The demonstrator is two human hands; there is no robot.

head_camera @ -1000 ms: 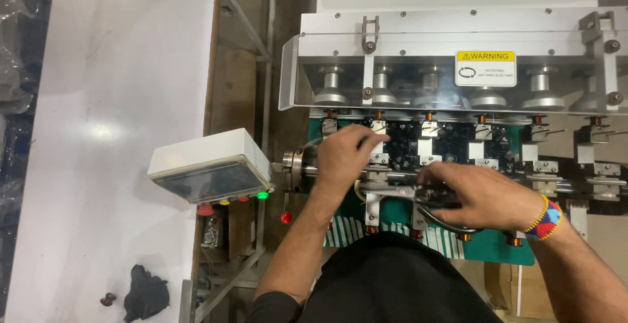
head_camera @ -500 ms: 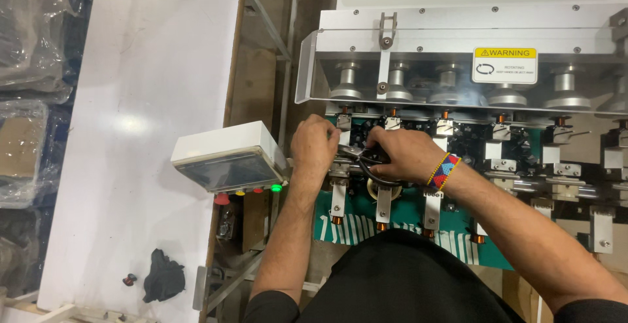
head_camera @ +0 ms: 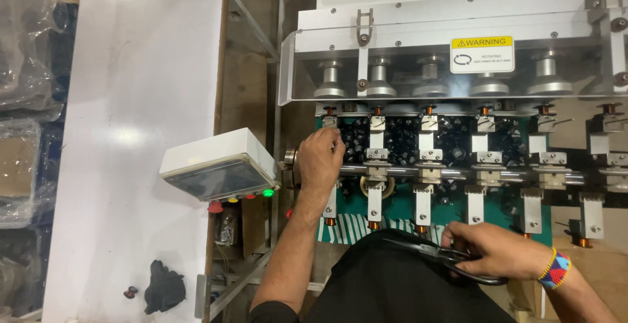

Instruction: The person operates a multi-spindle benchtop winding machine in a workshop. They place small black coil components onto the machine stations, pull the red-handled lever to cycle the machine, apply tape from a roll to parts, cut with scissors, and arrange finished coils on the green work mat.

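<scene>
A person looks down from above at a winding machine, both bare arms reaching forward over a dark-clothed lap.

The left hand (head_camera: 320, 159) is curled around the left end of a long polished steel shaft (head_camera: 451, 174) that runs across the machine, the fingers closed over the shaft beside the first white clamp bracket (head_camera: 330, 200). The right hand (head_camera: 500, 252), with a bright beaded wristband (head_camera: 555, 269), rests low near the lap and grasps a pair of black-handled scissors (head_camera: 451, 257), blades pointing left and, as far as can be seen, closed.

Judging from this, the step in hand is tending the leftmost station while the scissors wait; a next move would call for bringing the blades up to the small copper-wound bobbins (head_camera: 374, 225) under the brackets without snagging the fine wire, which is too thin to see.

A row of white brackets hangs along the shaft over a green base plate (head_camera: 451, 208). Above, silver spindles (head_camera: 379, 81) sit behind a clear guard bearing a yellow and white caution label (head_camera: 482, 54).

To the left, a white control box with a dark screen (head_camera: 216, 166) is mounted at an angle, with red, yellow and green buttons beneath. Further left lies a long white table top (head_camera: 131, 100) carrying a crumpled black cloth (head_camera: 163, 287); clear plastic bags (head_camera: 26, 68) sit at the far left edge.
</scene>
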